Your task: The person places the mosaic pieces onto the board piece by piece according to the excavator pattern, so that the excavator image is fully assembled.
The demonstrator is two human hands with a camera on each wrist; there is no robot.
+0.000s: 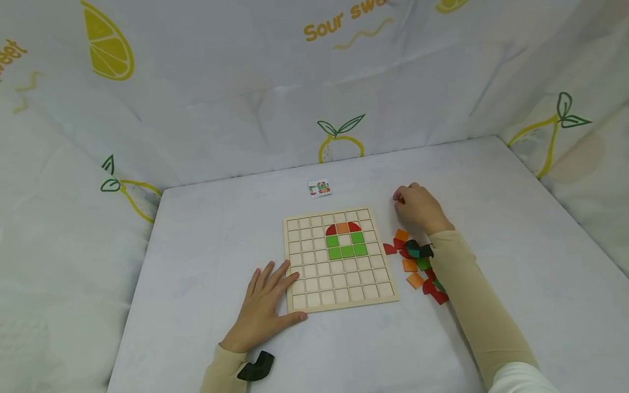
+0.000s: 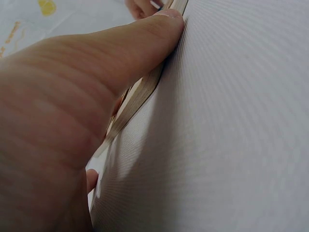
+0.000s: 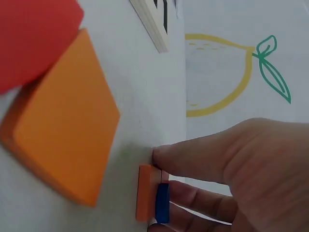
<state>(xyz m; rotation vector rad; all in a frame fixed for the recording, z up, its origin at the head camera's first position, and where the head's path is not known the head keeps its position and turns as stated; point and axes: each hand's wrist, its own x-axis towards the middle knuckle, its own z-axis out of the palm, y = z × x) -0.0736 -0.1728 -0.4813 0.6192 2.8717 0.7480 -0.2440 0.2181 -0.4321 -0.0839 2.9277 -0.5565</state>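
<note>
A wooden grid board lies on the table, with red, orange and green tiles set in its upper cells. My left hand rests at its lower left corner, fingers spread over the left edge and thumb along the near edge. In the left wrist view the thumb touches the board's side. Beyond the board's right side, my right hand pinches small tiles between thumb and fingers. The right wrist view shows an orange tile and a blue tile there; fingers partly hide them.
Loose red, orange, green and dark tiles lie in a pile beside the board, partly under the right forearm. A small pattern card lies behind the board. A lemon-printed curtain encloses the table's back and sides.
</note>
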